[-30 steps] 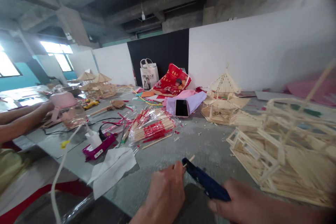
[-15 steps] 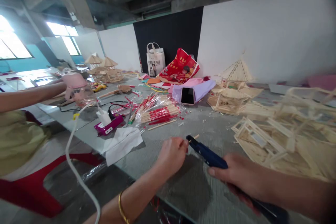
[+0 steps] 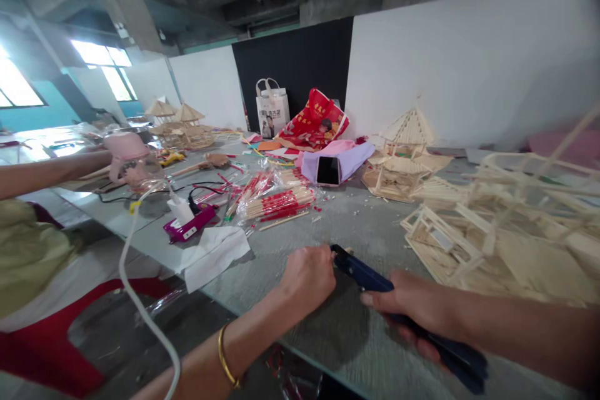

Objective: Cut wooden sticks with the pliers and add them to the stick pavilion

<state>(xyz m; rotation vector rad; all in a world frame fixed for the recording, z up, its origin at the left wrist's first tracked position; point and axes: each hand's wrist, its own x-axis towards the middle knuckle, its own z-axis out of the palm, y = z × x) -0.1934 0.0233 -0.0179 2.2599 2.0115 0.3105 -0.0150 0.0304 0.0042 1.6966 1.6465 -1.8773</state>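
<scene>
My right hand (image 3: 412, 309) grips a dark blue glue gun (image 3: 363, 274) whose nozzle points left toward my left hand (image 3: 307, 275). My left hand is closed right at the nozzle tip, just above the grey table (image 3: 356, 231); the small wooden stick it held a moment ago is hidden behind the fingers. A gold bangle (image 3: 227, 364) circles my left wrist. A half-built chopstick house (image 3: 487, 231) stands to the right of my hands.
Packs of red-wrapped chopsticks (image 3: 276, 200), a white tissue (image 3: 210, 256), a purple power strip (image 3: 190, 228) with a white cable, a phone (image 3: 328, 170), more stick models (image 3: 403, 159) and bags (image 3: 314, 125) lie on the table. Another person's arm (image 3: 51, 169) reaches in at left.
My hands have come closer together; the stick tip seen beside the nozzle is now covered by my left hand. The view has shifted slightly.
</scene>
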